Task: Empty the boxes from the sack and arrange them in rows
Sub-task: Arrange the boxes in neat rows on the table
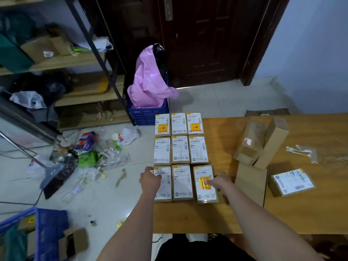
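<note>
Nine boxes squared up on the desk (235,213)

A three-by-three block of boxes (180,149) is laid at the desk's left end; stiff, light cartons, probably best held by the long sides. Nearest row: left hand (150,180) rests on the left box (163,183), right hand (219,182) on the right box (205,182), fingers relaxed, nothing grasped.

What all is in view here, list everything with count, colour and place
labelled boxes: nine, brown with white labels, three rows of three at table's left end
table: one, wooden
unsorted boxes: about four, brown, right of the grid
flat parcel: one, brown, white label, far right
crate: one, blue, on floor, holds pink bag
litter: mixed, floor left
shelves: wooden, left
left hand: on near-left box
right hand: on near-right box
</note>
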Available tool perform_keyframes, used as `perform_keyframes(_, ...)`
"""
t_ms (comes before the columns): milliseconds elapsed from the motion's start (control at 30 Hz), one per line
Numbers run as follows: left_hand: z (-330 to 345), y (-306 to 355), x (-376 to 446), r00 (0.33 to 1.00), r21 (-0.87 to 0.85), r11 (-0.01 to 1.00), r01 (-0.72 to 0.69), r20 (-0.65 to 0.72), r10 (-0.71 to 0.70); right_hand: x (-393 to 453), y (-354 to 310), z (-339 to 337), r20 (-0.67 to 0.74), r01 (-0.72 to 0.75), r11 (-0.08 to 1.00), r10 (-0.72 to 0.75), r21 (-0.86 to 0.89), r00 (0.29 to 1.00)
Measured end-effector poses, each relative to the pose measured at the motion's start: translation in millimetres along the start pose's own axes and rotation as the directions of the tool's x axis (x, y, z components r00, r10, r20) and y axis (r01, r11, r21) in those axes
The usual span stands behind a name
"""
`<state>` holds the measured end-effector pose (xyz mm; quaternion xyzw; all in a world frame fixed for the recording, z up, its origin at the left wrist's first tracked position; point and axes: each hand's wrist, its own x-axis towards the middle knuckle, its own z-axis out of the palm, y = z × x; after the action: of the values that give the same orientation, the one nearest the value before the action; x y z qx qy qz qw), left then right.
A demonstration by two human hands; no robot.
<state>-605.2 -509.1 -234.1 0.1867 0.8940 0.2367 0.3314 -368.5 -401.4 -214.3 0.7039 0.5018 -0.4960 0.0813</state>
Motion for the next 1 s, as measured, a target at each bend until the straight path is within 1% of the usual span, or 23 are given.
perform_keyframes(33, -1, -4, 4, 0.999, 0.008, 1.000, 0.027, 0.028, -0.027, 1, -1, 3, -0.018, 0.008, 0.999, -0.009, -0.051, 1.000)
perform_keyframes(100, -4, -4, 3, 0.992, -0.029, 0.996, 0.083, 0.101, -0.079, 1, -3, 7, -0.067, 0.003, 0.992, -0.012, -0.129, 0.998)
perform_keyframes(167, -7, -1, 1, 0.978, -0.053, 0.991, 0.120, 0.180, -0.108, 1, -4, 10, -0.065, 0.004, 0.989, -0.013, -0.149, 0.998)
perform_keyframes(233, -5, 0, 5, 0.967, -0.050, 0.989, 0.139, 0.222, -0.125, 4, -5, 13, -0.049, 0.006, 0.989, -0.014, -0.149, 0.999)
perform_keyframes(433, -8, 4, 14, 0.953, -0.043, 0.988, 0.145, 0.275, -0.128, 6, -13, 17, -0.050, 0.020, 0.988, -0.028, -0.152, 0.998)
perform_keyframes(600, -10, 3, 25, 0.930, -0.054, 0.981, 0.185, 0.333, -0.157, 9, -15, 19, -0.047, 0.006, 0.988, -0.013, -0.157, 0.999)
perform_keyframes(767, -8, 0, 31, 0.923, -0.052, 0.982, 0.182, 0.352, -0.153, 9, -18, 23, -0.013, 0.011, 0.987, -0.014, -0.162, 1.000)
perform_keyframes(933, -10, 4, 30, 0.915, -0.049, 0.980, 0.193, 0.369, -0.161, 11, -22, 25, -0.001, -0.020, 0.987, 0.020, -0.157, 1.000)
perform_keyframes(1000, -15, 11, 27, 0.922, -0.053, 0.978, 0.202, 0.348, -0.171, 13, -25, 21, -0.013, -0.052, 0.989, 0.051, -0.135, 0.999)
